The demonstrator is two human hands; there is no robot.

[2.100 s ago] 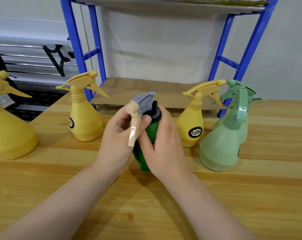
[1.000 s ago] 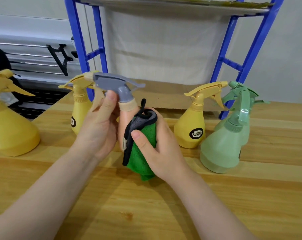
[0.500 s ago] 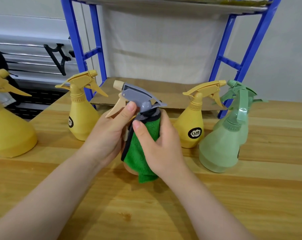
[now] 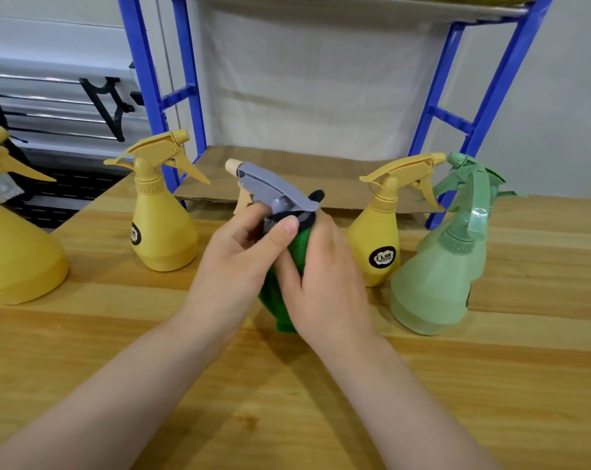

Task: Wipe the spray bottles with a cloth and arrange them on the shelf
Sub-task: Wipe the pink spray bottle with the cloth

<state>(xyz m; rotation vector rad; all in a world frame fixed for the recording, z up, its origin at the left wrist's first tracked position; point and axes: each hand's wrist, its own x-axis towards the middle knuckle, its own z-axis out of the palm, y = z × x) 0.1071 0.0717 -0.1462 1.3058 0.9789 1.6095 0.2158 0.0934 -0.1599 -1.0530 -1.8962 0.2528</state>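
The left hand (image 4: pixel 239 262) curls around the neck of a spray bottle with a grey trigger head (image 4: pixel 273 195), thumb laid across just under the head. The right hand (image 4: pixel 324 286) wraps a green cloth (image 4: pixel 280 300) around that bottle's body, fingers closed over the fabric, so the body itself is hidden. Half a second ago more cloth showed and the nozzle pointed slightly higher; the hands now overlap more tightly. At 3 o'clock, just beside the right hand, stands a yellow spray bottle (image 4: pixel 382 245), and beyond it two pale green spray bottles (image 4: pixel 436 286), one behind the other. At 9 o'clock another yellow bottle (image 4: pixel 161 232) stands apart, and a larger yellow bottle (image 4: pixel 12 259) sits at the frame's left edge. The wooden table (image 4: pixel 287 418) is bare toward 6 o'clock. At 12 o'clock the blue shelf frame (image 4: pixel 484 106) rises, with cardboard (image 4: pixel 321 174) lining its lowest level.
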